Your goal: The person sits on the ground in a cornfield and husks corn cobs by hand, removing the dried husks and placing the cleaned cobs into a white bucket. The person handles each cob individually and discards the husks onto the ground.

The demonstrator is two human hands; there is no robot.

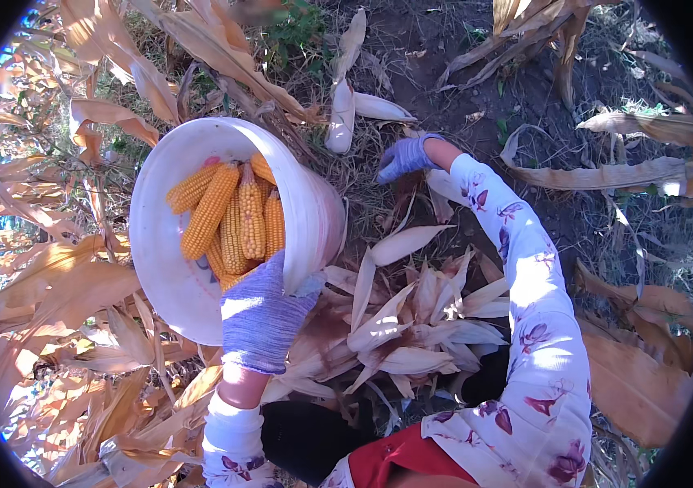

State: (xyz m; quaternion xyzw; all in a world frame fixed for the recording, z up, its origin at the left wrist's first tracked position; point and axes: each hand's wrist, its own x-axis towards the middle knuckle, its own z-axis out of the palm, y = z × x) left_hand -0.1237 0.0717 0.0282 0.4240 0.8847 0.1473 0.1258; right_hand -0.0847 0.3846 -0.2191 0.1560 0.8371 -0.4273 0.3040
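A white plastic bucket (166,287) leans on its side, its mouth facing left and up. Several husked yellow corn cobs (210,210) lie inside it. My left hand (267,311), in a blue-purple knit glove, grips the bucket's near rim, fingers inside and thumb outside. To the right of the bucket, my right hand (405,160), in a matching glove, is over the ground by pale corn husks (341,116); its fingers are curled and partly hidden, so whether it holds anything cannot be told.
A heap of stripped corn husks (407,329) lies between my arms, in front of my dark-clad legs. Dry corn stalks and leaves (65,293) crowd the left side. More dry leaves (615,177) stretch across the right. Bare soil and dry grass show at the top.
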